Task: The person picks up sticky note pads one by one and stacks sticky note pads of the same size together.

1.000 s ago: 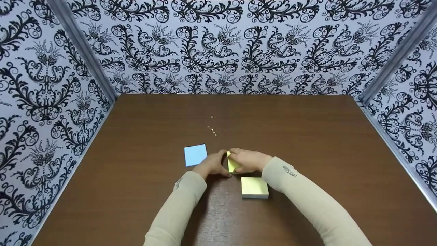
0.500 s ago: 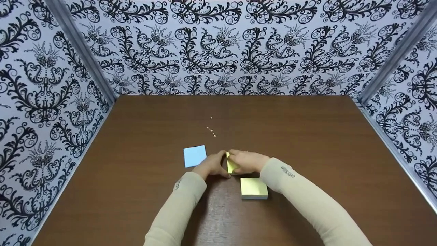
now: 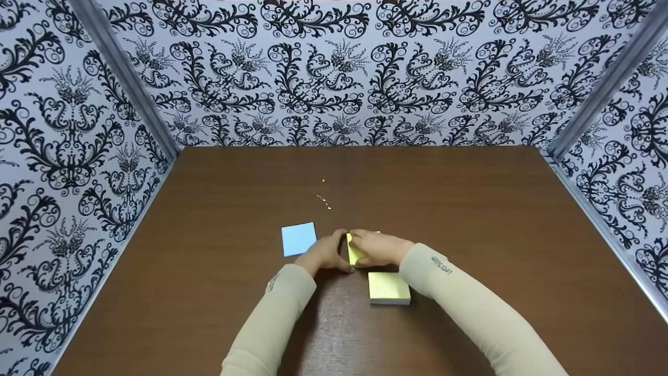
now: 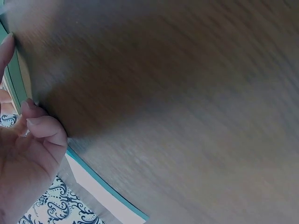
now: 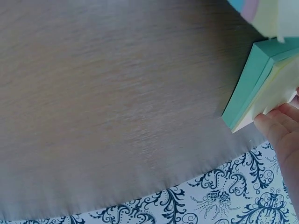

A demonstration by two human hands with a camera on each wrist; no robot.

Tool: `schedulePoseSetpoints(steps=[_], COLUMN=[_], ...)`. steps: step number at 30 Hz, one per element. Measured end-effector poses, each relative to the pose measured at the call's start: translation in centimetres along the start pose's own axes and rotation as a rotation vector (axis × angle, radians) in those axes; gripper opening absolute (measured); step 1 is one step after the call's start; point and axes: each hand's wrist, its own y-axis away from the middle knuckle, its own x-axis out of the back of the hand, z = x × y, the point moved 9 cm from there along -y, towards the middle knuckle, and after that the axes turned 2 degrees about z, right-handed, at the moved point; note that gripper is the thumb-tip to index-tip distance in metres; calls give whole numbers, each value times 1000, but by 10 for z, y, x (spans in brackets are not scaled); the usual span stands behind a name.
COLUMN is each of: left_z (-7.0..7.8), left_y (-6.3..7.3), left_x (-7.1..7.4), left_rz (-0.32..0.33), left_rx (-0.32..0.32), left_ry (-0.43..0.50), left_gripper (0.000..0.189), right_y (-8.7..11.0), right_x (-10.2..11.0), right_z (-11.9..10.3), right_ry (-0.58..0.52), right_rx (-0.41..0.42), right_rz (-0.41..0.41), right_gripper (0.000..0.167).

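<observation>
Yellow-topped square stack of paper notes, green layers in side (image 3: pixel 355 251), near middle of brown wooden desk (image 3: pixel 469 198), well apart from back edge. My left hand (image 3: pixel 326 253) clamped on its left side, thumb and fingertips at opposite corners. My right hand (image 3: pixel 383 247) clamped over its right part, hiding much of it. Light-blue square paper pad (image 3: pixel 298 238) just beside left hand, toward desk's left edge. Second yellow-topped square paper stack, many-coloured layers (image 3: pixel 388 286), closer to me. Pale specks (image 3: pixel 324 200) toward back edge.

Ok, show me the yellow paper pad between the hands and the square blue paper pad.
Yellow paper pad (image 3: pixel 353 253): head view, uncovered yellow face.
Square blue paper pad (image 3: pixel 298 238): head view, top face.
</observation>
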Motion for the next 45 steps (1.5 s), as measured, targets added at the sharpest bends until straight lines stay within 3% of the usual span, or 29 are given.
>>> schedulePoseSetpoints(steps=[9, 16, 25, 32, 36, 45], left_z=[1, 2, 4, 3, 3, 3], left_y=[0, 0, 2, 3, 3, 2], left_x=[0, -1, 0, -1, -1, 0], left_rz=[3, -6, 4, -15, -9, 18], left_rx=[-10, -8, -4, 18, 11, -8], left_ry=[6, 8, -1, 15, 7, 17], left_gripper=[91, 92, 91, 93, 92, 90], right_y=[-1, 2, 20, 25, 22, 16], right_x=[-2, 2, -5, -9, -10, -7], right_z=[3, 4, 29, 43, 44, 44], right_ry=[-21, -8, -70, -137, -129, -91], right_rx=[-21, 29, -68, -163, -171, -171], right_rz=[-25, 25, -97, -108, -103, -83], right_gripper=[54, 49, 64, 75, 84, 81])
